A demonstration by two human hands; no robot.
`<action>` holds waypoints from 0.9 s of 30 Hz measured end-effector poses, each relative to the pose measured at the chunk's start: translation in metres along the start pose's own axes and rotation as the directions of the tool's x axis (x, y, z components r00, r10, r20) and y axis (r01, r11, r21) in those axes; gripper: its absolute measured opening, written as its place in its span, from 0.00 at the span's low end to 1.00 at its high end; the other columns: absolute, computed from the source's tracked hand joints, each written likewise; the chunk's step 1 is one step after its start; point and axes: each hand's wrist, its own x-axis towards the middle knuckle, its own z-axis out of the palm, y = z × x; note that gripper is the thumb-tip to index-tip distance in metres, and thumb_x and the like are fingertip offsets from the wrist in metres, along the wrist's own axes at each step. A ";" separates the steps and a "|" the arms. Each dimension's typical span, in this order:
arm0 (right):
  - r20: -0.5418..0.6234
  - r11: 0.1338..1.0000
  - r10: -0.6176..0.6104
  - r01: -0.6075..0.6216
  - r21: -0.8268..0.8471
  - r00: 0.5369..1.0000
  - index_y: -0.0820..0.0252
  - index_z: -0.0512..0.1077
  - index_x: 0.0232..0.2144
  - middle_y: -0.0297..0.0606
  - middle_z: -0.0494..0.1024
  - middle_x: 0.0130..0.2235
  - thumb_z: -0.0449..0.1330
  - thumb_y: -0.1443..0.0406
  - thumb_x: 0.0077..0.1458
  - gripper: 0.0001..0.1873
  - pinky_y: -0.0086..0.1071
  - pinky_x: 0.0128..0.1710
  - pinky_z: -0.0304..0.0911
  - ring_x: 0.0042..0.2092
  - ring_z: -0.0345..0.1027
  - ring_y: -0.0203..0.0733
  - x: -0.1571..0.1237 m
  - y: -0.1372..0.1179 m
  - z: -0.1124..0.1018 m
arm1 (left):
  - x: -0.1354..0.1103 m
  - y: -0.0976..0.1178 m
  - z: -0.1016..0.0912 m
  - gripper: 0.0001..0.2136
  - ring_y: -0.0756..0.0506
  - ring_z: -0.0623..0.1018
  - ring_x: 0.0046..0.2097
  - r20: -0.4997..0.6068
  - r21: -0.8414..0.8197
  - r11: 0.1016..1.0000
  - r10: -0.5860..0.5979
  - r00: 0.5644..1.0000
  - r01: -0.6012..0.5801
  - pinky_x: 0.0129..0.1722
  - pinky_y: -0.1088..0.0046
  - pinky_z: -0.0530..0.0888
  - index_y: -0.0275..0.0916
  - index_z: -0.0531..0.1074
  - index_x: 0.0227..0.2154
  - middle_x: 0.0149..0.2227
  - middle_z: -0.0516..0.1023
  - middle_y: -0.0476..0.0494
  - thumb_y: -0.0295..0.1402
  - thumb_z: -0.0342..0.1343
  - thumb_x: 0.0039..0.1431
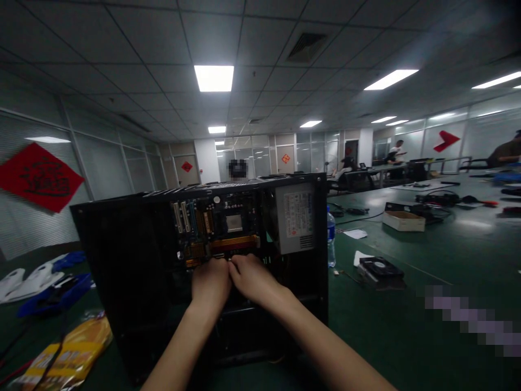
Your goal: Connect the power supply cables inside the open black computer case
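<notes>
The case [138, 260] is standing upright on the worktop [366, 312], straight in front of the person, with its open side facing near, which is presumably giving both hands a direct way in. The board [203, 209] is sitting upright inside it, and its chip [234, 222] is showing bare above a row of yellow slots [234, 243]. The PSU [293, 217] is filling the upper right corner, leaving the middle of the board open to view.

The left hand [210, 282] and the right hand [250, 274] are resting side by side at the board's lower edge, backs towards the camera and fingers bent inward, seemingly so that both are meeting at one small spot. Knuckles are hiding the fingertips, so I cannot tell how far open either hand is, or whether it is holding anything.

To the right, a bottle [331, 244] is standing beside the case and a drive [380, 271] is lying flat, probably aside for elbow room. A yellow packet [73, 350] is lying near left, well apart from the hands
</notes>
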 end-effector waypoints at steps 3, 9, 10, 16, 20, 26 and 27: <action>0.012 1.000 -0.012 0.012 0.001 1.000 0.62 0.75 0.34 0.48 0.81 0.38 0.46 0.63 0.66 0.19 0.33 0.33 0.55 0.39 0.75 0.47 -0.001 0.000 0.000 | 0.002 0.000 0.000 0.19 0.35 0.82 0.40 0.045 -0.013 1.000 0.012 0.999 -0.011 0.36 0.63 0.76 0.31 0.80 0.36 0.35 0.81 0.28 0.22 0.41 0.62; -0.004 1.000 0.004 -0.005 -0.026 1.000 0.62 0.75 0.34 0.50 0.81 0.37 0.46 0.63 0.65 0.19 0.33 0.34 0.57 0.39 0.76 0.48 -0.001 -0.001 -0.001 | 0.001 0.000 0.002 0.18 0.34 0.82 0.38 0.001 -0.002 0.999 0.037 0.999 -0.037 0.36 0.62 0.77 0.32 0.80 0.33 0.33 0.81 0.29 0.22 0.42 0.61; -0.006 0.999 0.012 -0.012 -0.035 1.000 0.62 0.76 0.34 0.50 0.81 0.37 0.46 0.63 0.65 0.19 0.34 0.34 0.58 0.39 0.76 0.49 -0.001 -0.002 -0.002 | 0.000 0.001 0.001 0.19 0.34 0.82 0.38 -0.021 0.016 1.000 0.027 0.999 -0.027 0.36 0.62 0.77 0.32 0.80 0.33 0.32 0.81 0.29 0.22 0.42 0.61; 0.018 0.987 0.085 -0.081 -0.137 0.996 0.65 0.78 0.37 0.56 0.81 0.39 0.47 0.63 0.65 0.20 0.36 0.33 0.61 0.39 0.77 0.55 -0.005 -0.003 -0.010 | -0.001 0.003 0.000 0.19 0.33 0.82 0.37 -0.083 -0.008 1.000 0.009 0.996 -0.009 0.34 0.61 0.76 0.31 0.80 0.33 0.32 0.81 0.28 0.29 0.42 0.63; 0.319 0.988 0.027 0.022 -0.151 0.947 0.68 0.79 0.40 0.59 0.80 0.42 0.53 0.65 0.61 0.16 0.35 0.36 0.64 0.42 0.77 0.56 -0.006 0.008 -0.010 | 0.004 0.000 0.008 0.20 0.35 0.82 0.38 -0.041 -0.170 0.985 -0.024 0.999 0.016 0.35 0.63 0.75 0.34 0.80 0.34 0.35 0.82 0.30 0.36 0.43 0.65; 0.532 0.943 0.254 -0.084 -0.323 0.807 0.68 0.81 0.39 0.60 0.80 0.43 0.62 0.69 0.50 0.14 0.37 0.37 0.67 0.44 0.77 0.59 -0.002 0.011 -0.008 | 0.005 -0.001 0.017 0.20 0.41 0.81 0.37 0.038 -0.399 0.887 0.271 0.962 -0.234 0.33 0.70 0.69 0.38 0.79 0.30 0.33 0.83 0.36 0.41 0.44 0.65; 0.535 0.938 0.282 -0.113 -0.327 0.797 0.67 0.81 0.38 0.59 0.81 0.42 0.63 0.70 0.48 0.13 0.36 0.36 0.67 0.44 0.77 0.59 -0.002 0.011 -0.008 | 0.005 -0.001 0.018 0.20 0.42 0.81 0.36 0.053 -0.426 0.862 0.326 0.944 -0.274 0.32 0.71 0.68 0.38 0.79 0.28 0.32 0.82 0.37 0.41 0.45 0.65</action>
